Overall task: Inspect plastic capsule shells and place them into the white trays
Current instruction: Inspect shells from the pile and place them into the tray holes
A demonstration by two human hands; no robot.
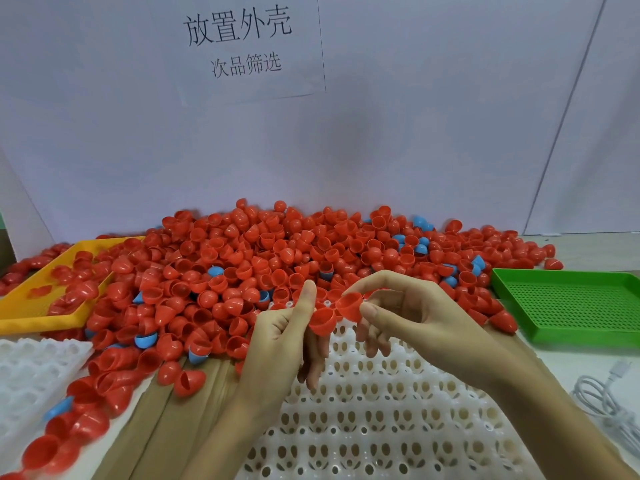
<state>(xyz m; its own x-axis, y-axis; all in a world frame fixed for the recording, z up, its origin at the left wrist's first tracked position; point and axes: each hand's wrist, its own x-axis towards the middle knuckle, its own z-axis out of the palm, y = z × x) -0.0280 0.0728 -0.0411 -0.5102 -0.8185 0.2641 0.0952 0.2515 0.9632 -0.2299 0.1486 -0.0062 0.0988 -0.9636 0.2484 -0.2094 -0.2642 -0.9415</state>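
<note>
A big heap of red capsule shells (263, 258), with a few blue ones (215, 271) mixed in, covers the table's middle. My left hand (280, 341) holds a red shell (322, 322) between thumb and fingers. My right hand (394, 306) pinches another red shell (349, 305), its open side facing up, right beside the first. Both hands hover over a white tray (381, 420) with rows of holes, which lies in front of the heap. A second white tray (31, 368) lies at the left edge.
A yellow tray (31, 317) holding several red shells sits at the left. On the right stands a green perforated tray (571, 306). A white cable (602, 400) lies coiled at the lower right. A white board with printed characters (239, 43) stands behind the heap.
</note>
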